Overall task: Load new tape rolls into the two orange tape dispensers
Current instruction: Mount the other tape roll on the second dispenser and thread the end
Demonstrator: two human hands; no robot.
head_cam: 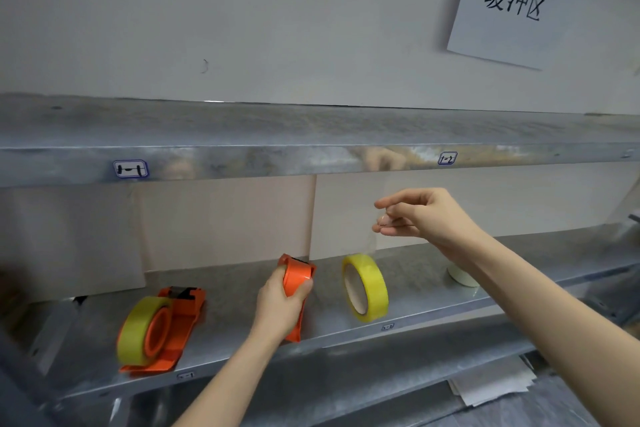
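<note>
Two orange dispensers on a shelf (pixel 433 308): the loaded dispenser (pixel 173 329) and the empty dispenser (pixel 294 284), grasped by the left hand (pixel 282 305). Two yellow rolls: one loaded, one loose roll (pixel 365 286) standing. The raised right hand (pixel 419 215) pinches a clear tape strip (pixel 367 239).

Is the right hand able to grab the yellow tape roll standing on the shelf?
Probably yes. The right hand hovers just above the yellow tape roll with nothing between them, though its fingers already pinch a clear tape strip.

Looks like a stockroom or warehouse storage bay. Galvanised steel shelving (pixel 311 159) against a plain wall, shelf front edges tagged with handwritten slot labels: "1-1" (pixel 130 169) near the left, "1-2" (pixel 447 158) toward the right. Printed paper sign (pixel 512 3) with Chinese characters stuck on the wall at top right. Packing supplies on the lower shelf.
</note>
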